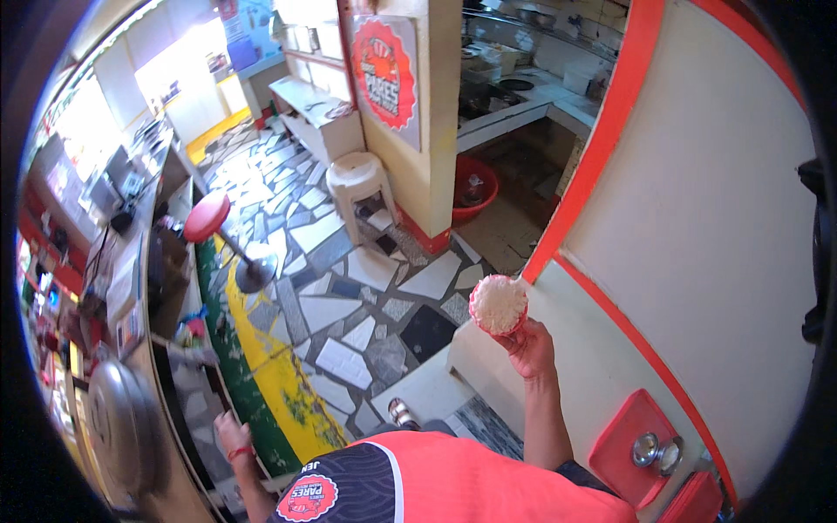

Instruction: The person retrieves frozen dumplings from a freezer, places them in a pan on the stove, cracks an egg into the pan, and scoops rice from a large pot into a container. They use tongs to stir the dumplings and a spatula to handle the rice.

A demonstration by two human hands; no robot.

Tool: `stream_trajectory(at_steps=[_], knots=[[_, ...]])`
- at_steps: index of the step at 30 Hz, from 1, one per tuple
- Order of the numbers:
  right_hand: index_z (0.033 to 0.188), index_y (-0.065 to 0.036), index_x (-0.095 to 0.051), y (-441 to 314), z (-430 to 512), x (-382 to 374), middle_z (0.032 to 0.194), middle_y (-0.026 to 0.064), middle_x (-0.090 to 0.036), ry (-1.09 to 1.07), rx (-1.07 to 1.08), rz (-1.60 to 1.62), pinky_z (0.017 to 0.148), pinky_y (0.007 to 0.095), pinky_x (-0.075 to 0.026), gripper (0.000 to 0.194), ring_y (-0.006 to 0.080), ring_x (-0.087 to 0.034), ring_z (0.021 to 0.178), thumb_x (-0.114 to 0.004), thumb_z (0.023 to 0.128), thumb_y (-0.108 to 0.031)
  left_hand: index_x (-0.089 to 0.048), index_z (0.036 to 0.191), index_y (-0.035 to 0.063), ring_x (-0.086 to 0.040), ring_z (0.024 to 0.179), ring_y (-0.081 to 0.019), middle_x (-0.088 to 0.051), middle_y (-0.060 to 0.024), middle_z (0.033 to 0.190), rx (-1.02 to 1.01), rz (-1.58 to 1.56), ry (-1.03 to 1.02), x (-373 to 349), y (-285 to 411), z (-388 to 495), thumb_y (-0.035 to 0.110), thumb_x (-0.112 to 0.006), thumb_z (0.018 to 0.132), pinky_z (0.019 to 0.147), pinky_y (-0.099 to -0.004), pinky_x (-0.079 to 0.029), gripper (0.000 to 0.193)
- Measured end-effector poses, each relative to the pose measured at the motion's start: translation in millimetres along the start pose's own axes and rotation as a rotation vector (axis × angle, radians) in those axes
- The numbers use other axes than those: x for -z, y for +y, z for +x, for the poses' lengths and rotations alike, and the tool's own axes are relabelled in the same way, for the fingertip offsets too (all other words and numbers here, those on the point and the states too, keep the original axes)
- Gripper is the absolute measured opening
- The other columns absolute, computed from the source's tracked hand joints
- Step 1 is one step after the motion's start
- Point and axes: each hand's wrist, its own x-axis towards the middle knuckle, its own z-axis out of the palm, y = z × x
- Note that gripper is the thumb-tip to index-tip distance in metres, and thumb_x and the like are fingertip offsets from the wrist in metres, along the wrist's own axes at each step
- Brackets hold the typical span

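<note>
My right hand (pixel 531 350) is raised ahead of me and holds a red cup by its side. White cooked rice (pixel 499 303) fills the red cup (pixel 477 319) to the top and mounds at its rim. My left hand (pixel 233 436), with a red band at the wrist, hangs low beside the counter and holds nothing that I can see. Its fingers are slightly blurred and loosely apart. Close to it on the counter stands a large round metal pot or cooker (pixel 121 425).
A red-topped stool (pixel 208 217) and a white plastic stool (pixel 356 173) stand on the broken-tile floor (pixel 327 307). Beyond a pillar (pixel 439 118), a red basin (pixel 487 189) sits under a kitchen counter. Red trays (pixel 621 435) with metal bowls (pixel 645 448) are at lower right.
</note>
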Motion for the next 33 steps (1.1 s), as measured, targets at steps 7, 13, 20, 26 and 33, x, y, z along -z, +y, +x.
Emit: stream_trajectory(at_steps=[7,13,20,26,33], knots=[[0.108,0.003,-0.057,10,131,11,0.101,0.0118,-0.066,0.187,0.168,0.118,0.086,0.043,-0.055,0.03,0.0242,-0.064,0.094,-0.053,0.084,-0.015,-0.048,0.126,0.0079,-0.049,0.116,-0.0335,-0.05,-0.0165,0.127,-1.106,-0.17,-0.384,-46,404,204,0.018,-0.066,0.078,0.097,-0.0387,-0.042,0.053],[0.095,0.0,-0.061,5,271,41,0.081,0.006,-0.064,0.087,0.266,0.317,0.089,0.045,-0.053,0.024,0.0238,-0.064,0.082,-0.06,0.077,-0.015,-0.049,0.126,0.0074,-0.052,0.11,-0.0336,-0.053,-0.0157,0.12,-1.328,-0.355,-0.546,-91,573,287,0.017,-0.065,0.08,0.092,-0.0385,-0.045,0.051],[0.075,-0.003,-0.058,-69,391,38,0.073,0.006,-0.061,0.146,0.455,0.356,0.095,0.0462,-0.048,0.018,0.0219,-0.063,0.085,-0.055,0.084,-0.017,-0.06,0.112,0.0026,-0.054,0.108,-0.0334,-0.058,-0.019,0.111,-1.203,-0.126,-0.735,-171,625,430,0.021,-0.072,0.071,0.094,-0.0386,-0.044,0.047],[0.061,-0.004,-0.051,-134,441,93,0.077,0.0095,-0.063,0.327,0.646,0.399,0.095,0.047,-0.047,0.028,0.0276,-0.063,0.092,-0.048,0.086,-0.015,-0.061,0.112,0.0026,-0.053,0.111,-0.0339,-0.058,-0.0206,0.117,-1.468,0.056,-0.825,-248,824,485,0.026,-0.072,0.07,0.096,-0.039,-0.043,0.049],[0.055,-0.003,-0.05,-219,447,149,0.078,0.014,-0.065,0.81,1.07,0.505,0.091,0.0505,-0.049,0.023,0.0318,-0.063,0.091,-0.057,0.076,-0.011,-0.053,0.12,-0.0005,-0.052,0.112,-0.0346,-0.055,-0.0207,0.117,-1.786,-0.046,-1.006,-226,1155,382,0.023,-0.065,0.08,0.095,-0.0403,-0.042,0.048]])
